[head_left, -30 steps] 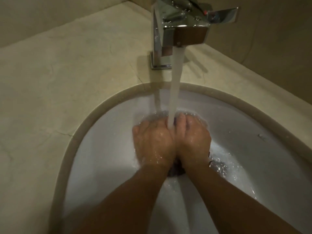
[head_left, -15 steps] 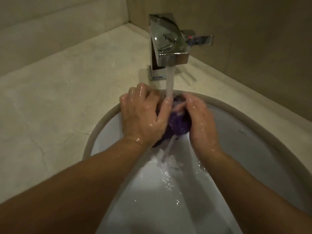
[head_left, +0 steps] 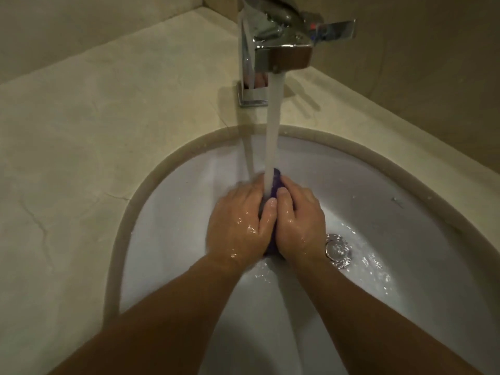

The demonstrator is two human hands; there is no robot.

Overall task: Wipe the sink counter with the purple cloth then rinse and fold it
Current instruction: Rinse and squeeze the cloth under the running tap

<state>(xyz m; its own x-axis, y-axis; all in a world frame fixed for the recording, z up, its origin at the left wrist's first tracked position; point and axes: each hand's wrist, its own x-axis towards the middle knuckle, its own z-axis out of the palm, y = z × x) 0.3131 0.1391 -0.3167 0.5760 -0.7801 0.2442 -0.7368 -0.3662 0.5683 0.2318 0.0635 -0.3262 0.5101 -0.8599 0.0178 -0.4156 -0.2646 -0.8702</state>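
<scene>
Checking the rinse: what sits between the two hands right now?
Head view: the bunched purple cloth is pressed between the left hand and right hand, under the tap's water stream.

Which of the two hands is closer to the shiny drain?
The right hand. It grips the purple cloth right beside the drain, while the left hand is on the cloth's far side, toward the counter.

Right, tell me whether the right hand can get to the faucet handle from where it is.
Probably yes. The faucet handle sticks out to the right above the basin, with nothing between it and the right hand. But that hand and the left hand are squeezing the purple cloth, so it must let go first.
</scene>
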